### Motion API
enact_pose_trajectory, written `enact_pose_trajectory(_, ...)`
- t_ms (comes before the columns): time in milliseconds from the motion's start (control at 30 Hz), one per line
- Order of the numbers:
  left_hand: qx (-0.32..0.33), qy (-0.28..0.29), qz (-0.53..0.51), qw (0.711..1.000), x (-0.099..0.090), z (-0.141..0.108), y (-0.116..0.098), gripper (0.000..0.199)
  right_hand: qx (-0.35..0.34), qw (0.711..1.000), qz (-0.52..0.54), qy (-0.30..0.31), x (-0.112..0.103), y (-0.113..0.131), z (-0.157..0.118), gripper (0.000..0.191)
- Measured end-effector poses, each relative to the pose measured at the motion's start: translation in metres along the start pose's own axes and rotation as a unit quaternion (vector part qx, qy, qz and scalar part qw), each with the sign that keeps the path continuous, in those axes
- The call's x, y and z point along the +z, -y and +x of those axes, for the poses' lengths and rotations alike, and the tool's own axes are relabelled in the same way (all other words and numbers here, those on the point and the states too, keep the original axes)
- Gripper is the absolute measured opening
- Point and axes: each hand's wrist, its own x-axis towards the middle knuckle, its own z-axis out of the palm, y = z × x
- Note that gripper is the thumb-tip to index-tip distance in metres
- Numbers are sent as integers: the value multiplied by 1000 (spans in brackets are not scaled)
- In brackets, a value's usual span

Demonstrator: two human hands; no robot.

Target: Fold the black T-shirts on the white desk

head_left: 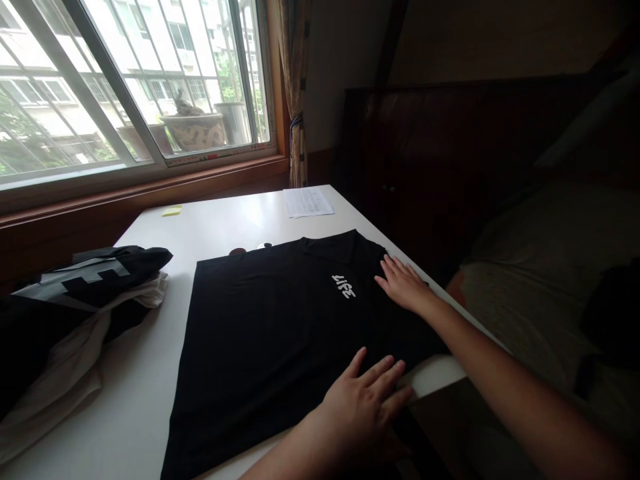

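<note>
Item: one black T-shirt [250, 340], short-sleeved, lying spread across the near and right part of a white bench [225, 223], its hem pointing left and its shoulders right. White lettering [344, 287] is showing on the chest.

Left hand [357, 400]: resting at the near edge of the shirt, fingers spreading, back of the hand facing up. Its grip is standing open; whether the hidden undersides are pinching any cloth, one cannot tell.

Right hand [404, 288]: lying flat on the shirt's right part, just right of the lettering, fingers extending toward the far edge. Its grip is standing open and is closing on nothing.

Left on the bench: a heap of clothing [85, 317], black with grey print, a pale garment [75, 360] showing among it.

Far side of the bench: paper sheets [309, 202] are lying near the far right corner, a yellow slip [171, 211] near the far left corner. A brown round object [238, 251] and a white-and-black one [266, 245] are peeping out beyond the shirt's far edge.

Beyond: a barred window [175, 73] is admitting light; a tied curtain [297, 93] is hanging at its right.
</note>
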Motion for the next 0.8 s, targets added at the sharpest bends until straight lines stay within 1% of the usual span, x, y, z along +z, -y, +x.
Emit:
enact_pose_trajectory(33, 1, -2, 3, 1000, 0, 0, 0, 70, -9, 1000, -2, -24, 0, 6, 2, 72)
enact_pose_trajectory(100, 3, -4, 7, 1000, 1, -1, 1, 69, -58, 997, 8, -54, 1, 18, 4, 67)
enact_pose_trajectory(167, 3, -4, 7, 1000, 0, 0, 1, 68, -105, 993, 33, -42, 3, 27, 5, 61)
enact_pose_trajectory(200, 2, -3, 6, 1000, -1, 0, 0, 67, -117, 992, 48, -28, 4, 30, 6, 58)
enact_pose_trajectory(300, 1, -1, -4, 1000, -6, -2, -2, 63, -115, 990, 84, -11, 7, 31, 6, 53)
enact_pose_trajectory(367, -2, 0, -20, 1000, -11, -7, -2, 61, -115, 988, 100, -23, 5, 30, 7, 51)
enact_pose_trajectory(433, -9, 0, -35, 999, -17, -18, 0, 62, -127, 984, 116, -53, -2, 31, 7, 49)
enact_pose_trajectory(500, -27, 3, -41, 999, -22, -36, 4, 64, -144, 976, 132, -92, -11, 33, 3, 46)
enact_pose_trajectory(600, -79, 6, -18, 997, -23, -73, 13, 74, -161, 965, 156, -133, -28, 39, -10, 39)
enact_pose_trajectory(700, -132, 7, 47, 990, -21, -115, 18, 81, -175, 958, 183, -134, -40, 44, -37, 33)
enact_pose_trajectory(767, -139, 4, 99, 985, -21, -141, 18, 83, -193, 954, 195, -119, -42, 45, -59, 29)
enact_pose_trajectory(800, -138, -7, 121, 983, -23, -152, 18, 82, -203, 953, 197, -109, -42, 44, -70, 28)
